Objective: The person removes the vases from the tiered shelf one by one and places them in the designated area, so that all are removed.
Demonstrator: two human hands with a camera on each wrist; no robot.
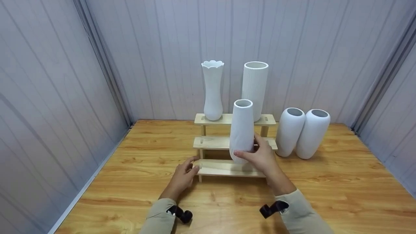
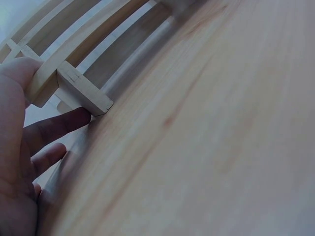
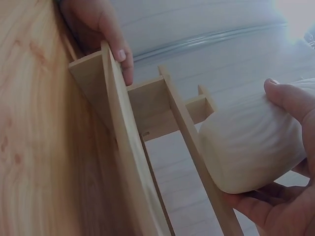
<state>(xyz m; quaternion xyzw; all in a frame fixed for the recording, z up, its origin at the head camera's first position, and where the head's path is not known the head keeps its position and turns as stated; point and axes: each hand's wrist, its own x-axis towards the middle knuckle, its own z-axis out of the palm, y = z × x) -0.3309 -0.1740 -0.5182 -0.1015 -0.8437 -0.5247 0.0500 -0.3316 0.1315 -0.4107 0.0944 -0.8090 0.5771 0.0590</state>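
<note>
My right hand (image 1: 262, 157) grips the lower part of a smooth white tapered vase (image 1: 242, 130), thumb in front and fingers round the far side. The vase is upright in front of a three-tier wooden display stand (image 1: 214, 167). In the right wrist view the vase's base (image 3: 216, 157) is close to a shelf board; whether they touch I cannot tell. At the left end of the lowest shelf, my left hand (image 1: 183, 175) holds the stand between thumb and fingers. The left wrist view has one fingertip (image 2: 81, 116) against the stand's leg.
On the top shelf stand a white scallop-rimmed vase (image 1: 213, 91) and a ribbed cylindrical vase (image 1: 256, 84). Right of the stand, two rounded white vases (image 1: 290, 131) stand side by side on the wooden table (image 1: 341, 188). Panelled walls (image 1: 169, 48) enclose the back and sides.
</note>
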